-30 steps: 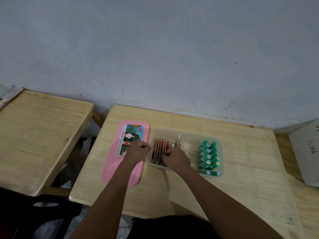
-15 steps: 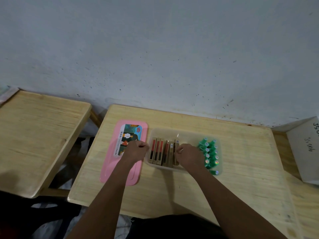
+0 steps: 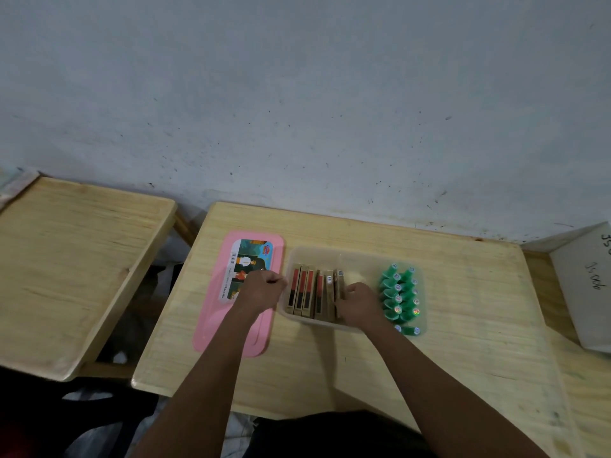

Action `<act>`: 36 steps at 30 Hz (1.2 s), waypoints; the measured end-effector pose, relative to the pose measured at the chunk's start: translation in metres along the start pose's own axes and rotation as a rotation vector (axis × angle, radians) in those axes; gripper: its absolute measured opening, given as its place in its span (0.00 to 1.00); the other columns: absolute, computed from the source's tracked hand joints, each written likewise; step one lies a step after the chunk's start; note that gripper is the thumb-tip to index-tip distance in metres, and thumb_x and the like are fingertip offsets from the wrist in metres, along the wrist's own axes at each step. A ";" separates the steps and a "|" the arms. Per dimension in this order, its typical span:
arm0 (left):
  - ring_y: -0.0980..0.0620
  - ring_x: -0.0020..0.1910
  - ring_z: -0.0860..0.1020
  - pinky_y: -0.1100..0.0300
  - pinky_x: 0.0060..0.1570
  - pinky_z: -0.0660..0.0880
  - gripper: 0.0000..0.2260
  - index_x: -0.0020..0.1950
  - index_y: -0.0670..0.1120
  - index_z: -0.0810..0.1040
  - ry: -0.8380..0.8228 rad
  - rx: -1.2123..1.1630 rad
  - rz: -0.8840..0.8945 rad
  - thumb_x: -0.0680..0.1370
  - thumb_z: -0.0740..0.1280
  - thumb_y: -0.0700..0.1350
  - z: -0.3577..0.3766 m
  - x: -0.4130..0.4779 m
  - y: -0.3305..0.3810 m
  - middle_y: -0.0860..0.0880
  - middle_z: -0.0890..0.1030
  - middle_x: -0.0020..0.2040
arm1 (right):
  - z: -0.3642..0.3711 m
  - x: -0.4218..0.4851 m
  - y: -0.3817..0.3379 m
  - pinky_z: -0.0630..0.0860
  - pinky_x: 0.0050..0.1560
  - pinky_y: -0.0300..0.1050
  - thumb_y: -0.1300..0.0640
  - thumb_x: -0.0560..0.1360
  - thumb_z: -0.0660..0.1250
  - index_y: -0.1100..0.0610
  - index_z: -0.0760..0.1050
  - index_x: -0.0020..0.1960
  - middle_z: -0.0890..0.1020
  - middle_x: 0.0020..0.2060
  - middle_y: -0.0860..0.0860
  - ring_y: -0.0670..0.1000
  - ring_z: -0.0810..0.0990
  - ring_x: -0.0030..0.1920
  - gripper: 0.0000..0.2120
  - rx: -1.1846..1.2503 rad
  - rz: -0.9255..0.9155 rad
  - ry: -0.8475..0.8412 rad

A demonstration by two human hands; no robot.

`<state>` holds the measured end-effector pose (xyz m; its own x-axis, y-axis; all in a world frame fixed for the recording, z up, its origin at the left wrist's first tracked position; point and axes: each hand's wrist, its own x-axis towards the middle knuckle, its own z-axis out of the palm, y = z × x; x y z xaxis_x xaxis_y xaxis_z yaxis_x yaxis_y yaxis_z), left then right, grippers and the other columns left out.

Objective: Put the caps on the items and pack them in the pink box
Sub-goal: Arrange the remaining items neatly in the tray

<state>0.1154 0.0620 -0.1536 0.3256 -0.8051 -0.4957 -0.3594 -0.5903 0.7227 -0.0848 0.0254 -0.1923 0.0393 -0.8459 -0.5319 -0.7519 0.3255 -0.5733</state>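
Note:
A flat pink box [image 3: 211,325] with a picture label lies on the left of the wooden table [image 3: 463,342]. Beside it stands a translucent tub [image 3: 357,259] holding several slim gold-and-red cartons [image 3: 302,292] standing on edge in a row. My left hand [image 3: 263,287] is curled at the tub's left rim, above the pink box. Inside the tub, my right hand [image 3: 358,302] has its fingers curled against the rightmost carton [image 3: 339,282]. Several green capped bottles [image 3: 398,297] lie packed at the tub's right end.
A second wooden table [image 3: 76,266] stands to the left across a gap. A white board with handwriting [image 3: 588,285] leans at the far right. The grey wall runs close behind the table.
My right hand has slid right along the row of cartons, from the middle ones to the rightmost. My left hand has stayed at the tub's left rim.

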 end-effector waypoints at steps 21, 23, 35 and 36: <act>0.52 0.36 0.76 0.54 0.45 0.79 0.06 0.51 0.41 0.80 -0.005 0.009 0.005 0.78 0.65 0.40 0.000 0.000 0.001 0.46 0.80 0.39 | -0.017 -0.003 0.002 0.59 0.24 0.38 0.54 0.81 0.59 0.60 0.74 0.46 0.72 0.32 0.53 0.47 0.66 0.27 0.12 0.553 0.143 -0.110; 0.51 0.35 0.76 0.52 0.47 0.79 0.06 0.50 0.41 0.80 -0.001 -0.003 0.004 0.78 0.65 0.40 0.000 -0.001 0.001 0.46 0.79 0.38 | -0.017 -0.005 0.002 0.62 0.26 0.40 0.55 0.82 0.58 0.62 0.75 0.50 0.75 0.34 0.54 0.48 0.68 0.28 0.11 0.542 0.125 -0.108; 0.52 0.38 0.76 0.53 0.49 0.79 0.05 0.49 0.42 0.80 -0.009 0.004 0.001 0.78 0.65 0.41 0.001 -0.001 0.001 0.47 0.80 0.40 | 0.001 -0.013 -0.024 0.72 0.35 0.42 0.50 0.83 0.54 0.58 0.78 0.42 0.85 0.41 0.56 0.50 0.78 0.35 0.20 0.283 -0.005 -0.088; 0.52 0.38 0.76 0.53 0.49 0.79 0.05 0.49 0.42 0.80 -0.007 0.001 0.002 0.78 0.65 0.41 0.001 -0.001 0.001 0.46 0.80 0.40 | 0.006 -0.012 -0.026 0.75 0.38 0.43 0.49 0.82 0.54 0.59 0.78 0.44 0.85 0.41 0.56 0.51 0.80 0.36 0.20 0.179 -0.004 -0.099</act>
<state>0.1141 0.0625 -0.1524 0.3189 -0.8065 -0.4978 -0.3607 -0.5890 0.7232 -0.0614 0.0297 -0.1748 0.1132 -0.8047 -0.5829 -0.6230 0.3995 -0.6725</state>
